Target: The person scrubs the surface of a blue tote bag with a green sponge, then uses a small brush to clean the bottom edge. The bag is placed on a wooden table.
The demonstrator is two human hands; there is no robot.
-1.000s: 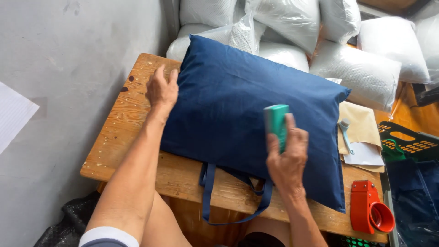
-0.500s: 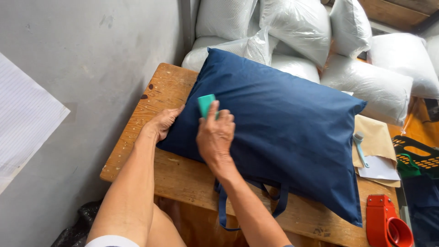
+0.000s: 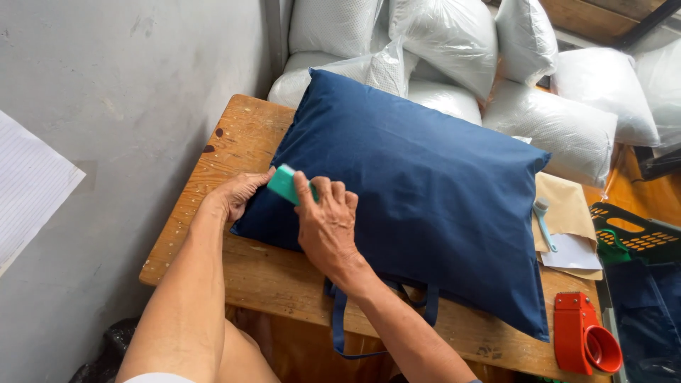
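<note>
A stuffed navy blue pillow (image 3: 425, 184) lies across a small wooden table (image 3: 234, 142), its dark blue straps hanging over the near edge. My right hand (image 3: 328, 223) grips a small green block (image 3: 284, 183) and presses it on the pillow's left part. My left hand (image 3: 237, 195) rests flat at the pillow's left edge, fingers touching the fabric right beside the block.
A red tape dispenser (image 3: 583, 333) sits at the table's near right corner. Brown and white paper with a small light-blue tool (image 3: 545, 221) lies right of the pillow. Several white bagged pillows (image 3: 553, 117) pile up behind. A grey wall (image 3: 106, 106) stands left; a green crate (image 3: 635, 237) right.
My right hand carried the green block from the pillow's right side across to its left part. My left hand slid down from the far corner to the left edge.
</note>
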